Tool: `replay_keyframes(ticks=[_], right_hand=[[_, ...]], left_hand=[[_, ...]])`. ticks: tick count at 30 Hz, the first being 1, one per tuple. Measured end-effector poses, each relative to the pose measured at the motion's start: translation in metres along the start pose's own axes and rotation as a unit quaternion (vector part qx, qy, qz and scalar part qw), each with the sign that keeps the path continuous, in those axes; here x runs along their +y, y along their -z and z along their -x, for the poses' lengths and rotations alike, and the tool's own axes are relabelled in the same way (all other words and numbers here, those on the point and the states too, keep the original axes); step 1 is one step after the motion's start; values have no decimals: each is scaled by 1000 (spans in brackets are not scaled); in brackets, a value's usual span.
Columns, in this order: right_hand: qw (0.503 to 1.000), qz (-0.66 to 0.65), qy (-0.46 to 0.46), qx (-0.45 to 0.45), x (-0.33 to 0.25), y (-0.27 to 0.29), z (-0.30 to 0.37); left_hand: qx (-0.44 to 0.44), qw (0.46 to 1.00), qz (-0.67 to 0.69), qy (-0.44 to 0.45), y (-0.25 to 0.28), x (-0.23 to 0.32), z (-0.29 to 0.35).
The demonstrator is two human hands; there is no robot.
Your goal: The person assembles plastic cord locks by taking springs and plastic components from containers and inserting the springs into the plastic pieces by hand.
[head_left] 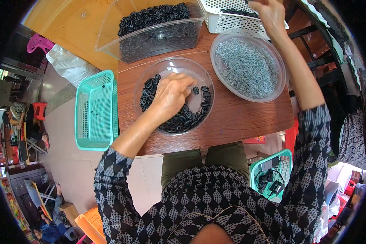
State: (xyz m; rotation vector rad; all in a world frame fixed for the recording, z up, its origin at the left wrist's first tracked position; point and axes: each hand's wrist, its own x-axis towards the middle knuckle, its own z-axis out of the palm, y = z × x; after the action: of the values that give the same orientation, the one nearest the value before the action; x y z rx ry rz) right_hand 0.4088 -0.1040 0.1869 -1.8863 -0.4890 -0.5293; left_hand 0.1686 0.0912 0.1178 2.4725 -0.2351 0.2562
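My left hand (173,92) is over a round clear tub (173,62), its fingers curled together among small black oval pieces with holes (182,123). Whatever sits between those fingertips is hidden. One loose black oval piece (196,90) lies just beside them on the tub's bottom. At the far right my right hand (270,14) hangs over a white perforated basket (232,23), thumb and fingers pinched close to the picture's top edge. Something small and dark shows at its fingertips, too small to name. Black pieces (238,13) lie inside that basket.
A round tub (215,61) of silvery screw-like pieces (248,67) stands at the table's right. Behind, a clear bin (158,48) holds many black oval pieces. A green basket (80,140) stands left of the table (236,124); another green basket (288,162) with cables is at lower right.
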Motion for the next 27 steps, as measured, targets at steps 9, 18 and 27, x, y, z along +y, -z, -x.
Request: replay_keyframes(ticks=[9,18,27], right_hand=[[941,313,122,-42,53,-28,-46],[980,134,126,-79,11,2,18],[973,-52,75,-211,-36,21,133]], left_hand=[[-123,984,-115,-53,2,-9,4],[-139,967,-203,-59,-13,11,5],[-159,984,3,84,9,16,5]])
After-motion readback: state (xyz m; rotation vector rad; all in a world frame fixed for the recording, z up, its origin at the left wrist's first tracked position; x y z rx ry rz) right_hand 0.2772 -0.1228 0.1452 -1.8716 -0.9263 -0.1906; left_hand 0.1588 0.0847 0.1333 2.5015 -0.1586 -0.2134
